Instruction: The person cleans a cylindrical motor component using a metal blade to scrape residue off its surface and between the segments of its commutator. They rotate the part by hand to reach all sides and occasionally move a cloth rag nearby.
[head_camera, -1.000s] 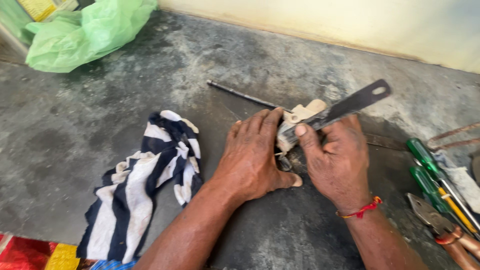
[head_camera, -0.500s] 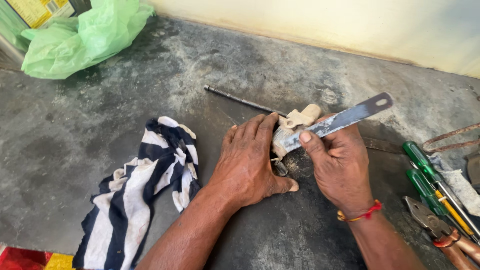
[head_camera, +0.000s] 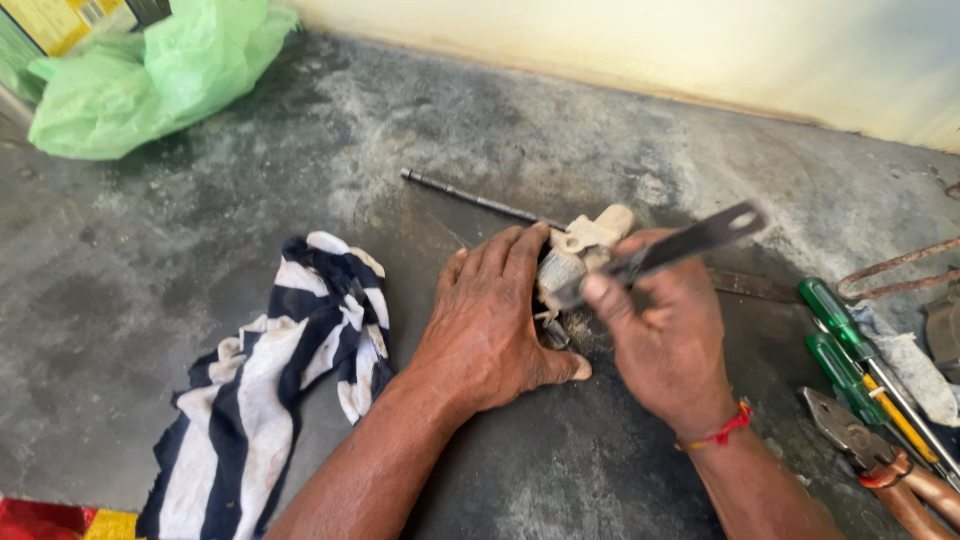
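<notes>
The left hand (head_camera: 490, 320) is pinning a pale, dusty metal fitting (head_camera: 580, 250) to the grey concrete floor (head_camera: 200, 260); beside it, the right hand (head_camera: 665, 335) is gripping a flat dark metal blade (head_camera: 680, 245) scraping the fitting. A slip could be nicking the left fingers just beside the fitting.

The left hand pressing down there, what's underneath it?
Under the left hand sits a pale, dirty part on the grey floor; only its end shows past the fingers. A thin dark rod runs out behind. The rest is covered.
</notes>
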